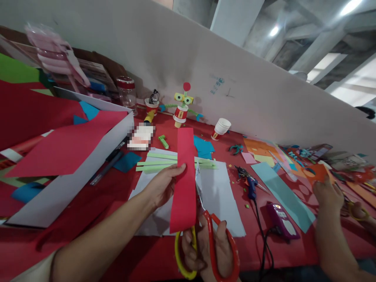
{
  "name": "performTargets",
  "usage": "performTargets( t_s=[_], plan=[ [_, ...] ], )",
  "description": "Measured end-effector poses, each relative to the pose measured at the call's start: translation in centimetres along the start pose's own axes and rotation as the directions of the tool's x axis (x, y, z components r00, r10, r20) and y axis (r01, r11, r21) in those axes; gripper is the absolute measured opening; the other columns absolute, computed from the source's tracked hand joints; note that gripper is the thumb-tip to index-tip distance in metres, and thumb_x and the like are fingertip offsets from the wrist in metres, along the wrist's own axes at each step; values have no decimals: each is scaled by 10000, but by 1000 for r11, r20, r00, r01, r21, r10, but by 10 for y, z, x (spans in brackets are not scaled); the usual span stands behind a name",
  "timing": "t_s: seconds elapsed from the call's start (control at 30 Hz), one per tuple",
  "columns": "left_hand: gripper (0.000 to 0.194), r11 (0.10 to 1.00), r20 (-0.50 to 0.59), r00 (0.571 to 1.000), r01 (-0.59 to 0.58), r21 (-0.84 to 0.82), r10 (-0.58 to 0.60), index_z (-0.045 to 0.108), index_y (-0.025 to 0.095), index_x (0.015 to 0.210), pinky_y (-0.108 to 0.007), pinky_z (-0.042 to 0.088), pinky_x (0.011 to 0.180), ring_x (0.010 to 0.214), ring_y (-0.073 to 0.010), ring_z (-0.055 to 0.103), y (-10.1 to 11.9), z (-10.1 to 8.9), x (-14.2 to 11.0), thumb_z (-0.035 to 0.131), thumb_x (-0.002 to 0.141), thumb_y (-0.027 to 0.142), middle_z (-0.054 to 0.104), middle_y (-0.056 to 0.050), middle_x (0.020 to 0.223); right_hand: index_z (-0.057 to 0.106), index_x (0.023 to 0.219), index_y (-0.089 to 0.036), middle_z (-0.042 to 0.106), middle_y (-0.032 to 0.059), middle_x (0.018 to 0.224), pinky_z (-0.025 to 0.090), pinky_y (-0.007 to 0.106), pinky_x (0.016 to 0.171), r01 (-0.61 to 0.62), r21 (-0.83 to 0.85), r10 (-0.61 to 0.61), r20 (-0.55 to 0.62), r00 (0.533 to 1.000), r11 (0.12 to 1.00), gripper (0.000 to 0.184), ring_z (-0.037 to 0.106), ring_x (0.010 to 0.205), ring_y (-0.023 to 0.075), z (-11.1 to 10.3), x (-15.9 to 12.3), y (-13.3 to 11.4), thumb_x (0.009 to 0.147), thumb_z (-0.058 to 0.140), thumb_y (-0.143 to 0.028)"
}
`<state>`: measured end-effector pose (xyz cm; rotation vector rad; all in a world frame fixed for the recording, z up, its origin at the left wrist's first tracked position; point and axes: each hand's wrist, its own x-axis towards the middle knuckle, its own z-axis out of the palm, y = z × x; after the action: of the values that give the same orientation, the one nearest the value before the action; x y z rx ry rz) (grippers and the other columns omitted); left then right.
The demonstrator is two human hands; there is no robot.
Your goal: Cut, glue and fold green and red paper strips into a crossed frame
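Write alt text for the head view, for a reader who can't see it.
A person's left hand holds a red paper strip while the right hand holds scissors at its edge. Beyond, on a red table, are a paper-cup figure and stacked cups; at right, a co-worker's hand holds orange paper.

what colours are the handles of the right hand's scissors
One yellow handle, one red handle; head view.

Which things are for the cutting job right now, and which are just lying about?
Job in hand:
- red paper, held in the left hand
- scissors, held in the right hand

Probably just lying about:
- jar
- stacked cups
- glue gun, nobody holding it
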<state>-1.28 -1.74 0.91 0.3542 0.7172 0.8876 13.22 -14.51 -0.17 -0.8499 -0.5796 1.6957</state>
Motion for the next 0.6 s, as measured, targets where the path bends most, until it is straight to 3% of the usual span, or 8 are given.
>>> performTargets(
  t_s=[0.1, 0.27, 0.43, 0.6],
  plan=[
    [118, 997, 22, 997, -77, 21, 76, 658, 155, 875, -211, 547, 574, 599, -124, 656, 0, -2, 3, 672, 763, 119, 727, -37, 755, 568, 910, -225, 570, 29, 719, 213, 171, 385, -83, 45, 82, 31, 996, 996, 585, 358, 498, 103, 5, 1, 29, 732, 440, -767],
    [63, 993, 34, 994, -102, 59, 100, 663, 133, 838, -210, 534, 568, 588, -129, 649, 1, -3, 3, 659, 775, 135, 721, -52, 728, 509, 924, -238, 546, 14, 766, 165, 130, 376, -188, 213, 171, 93, 981, 959, 589, 325, 502, 71, -7, -1, 27, 716, 463, -786],
    [143, 990, 14, 994, -107, 94, 106, 671, 128, 838, -220, 526, 592, 597, -131, 647, 5, -5, 1, 725, 711, 165, 723, -50, 733, 568, 875, -226, 528, 5, 689, 150, 140, 354, -227, 136, 203, 169, 964, 964, 646, 311, 491, 76, -9, -6, 22, 651, 486, -827],
    [183, 988, 34, 996, -89, 129, 86, 673, 144, 851, -207, 507, 565, 599, -121, 645, 6, -5, -2, 748, 689, 183, 728, -38, 756, 615, 818, -231, 505, 1, 623, 141, 154, 386, -270, 76, 264, 80, 961, 960, 656, 319, 516, 92, -7, -9, 22, 610, 506, -844]
  ],
)
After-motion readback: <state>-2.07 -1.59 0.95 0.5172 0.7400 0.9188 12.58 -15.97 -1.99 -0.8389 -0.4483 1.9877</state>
